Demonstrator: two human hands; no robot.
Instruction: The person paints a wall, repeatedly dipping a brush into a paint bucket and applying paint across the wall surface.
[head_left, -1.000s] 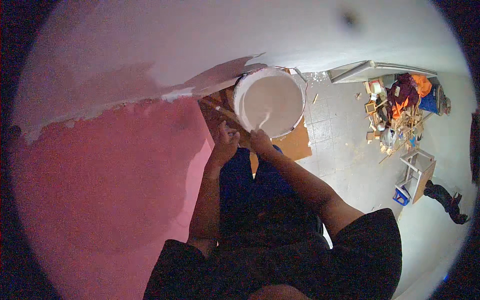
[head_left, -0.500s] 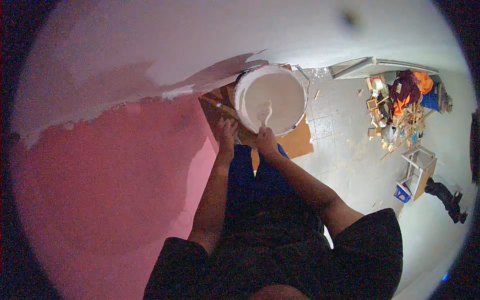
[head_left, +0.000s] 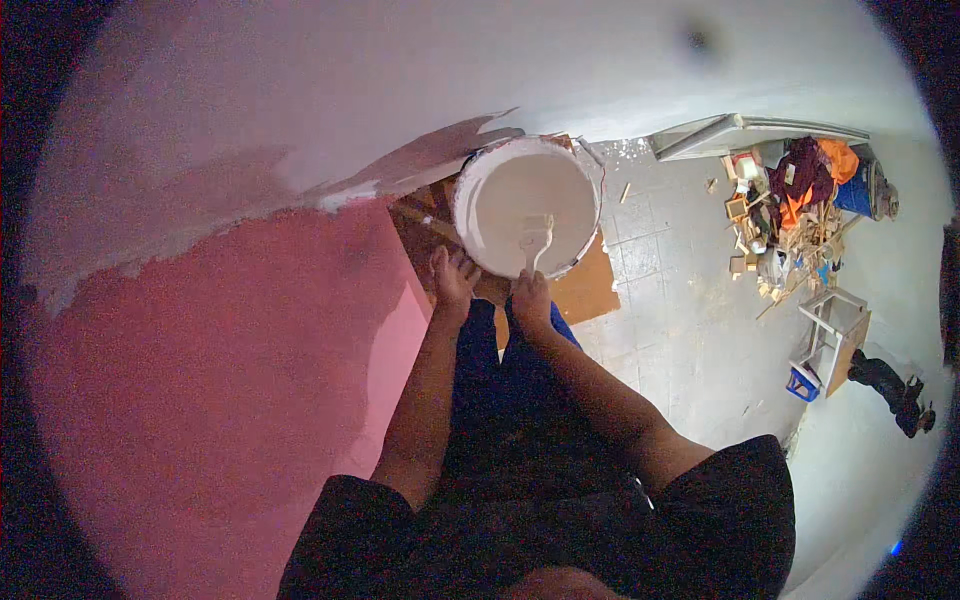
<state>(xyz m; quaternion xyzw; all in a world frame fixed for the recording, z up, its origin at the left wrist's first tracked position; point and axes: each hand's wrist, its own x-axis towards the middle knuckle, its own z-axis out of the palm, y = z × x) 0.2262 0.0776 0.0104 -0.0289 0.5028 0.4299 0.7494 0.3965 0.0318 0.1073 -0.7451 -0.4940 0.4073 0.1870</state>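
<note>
A large round white bucket (head_left: 467, 212) holds pale, creamy paint (head_left: 515, 190). My right hand (head_left: 531, 298) is closed around the handle of a paint-coated paintbrush (head_left: 538, 237) at the bucket's near rim. The brush head lies over the paint; whether it touches the surface I cannot tell. Just left of the bucket's near side, my left hand (head_left: 455, 282) is empty, its fingers apart and its palm partly turned up. Under the bucket lies a brown board (head_left: 590, 288).
Left and ahead runs a wall, pink (head_left: 230, 370) below and whitish (head_left: 400, 70) above. To the right, a pile of wood scraps and cloth (head_left: 795, 225) lies on the pale tiled floor (head_left: 660, 320). A white stool (head_left: 835, 320) lies tipped near a blue basket (head_left: 802, 384).
The paintbrush has shifted right and nearer within the bucket, and its head looks turned. My left hand has opened and turned its palm up. The whole view has shifted slightly.
</note>
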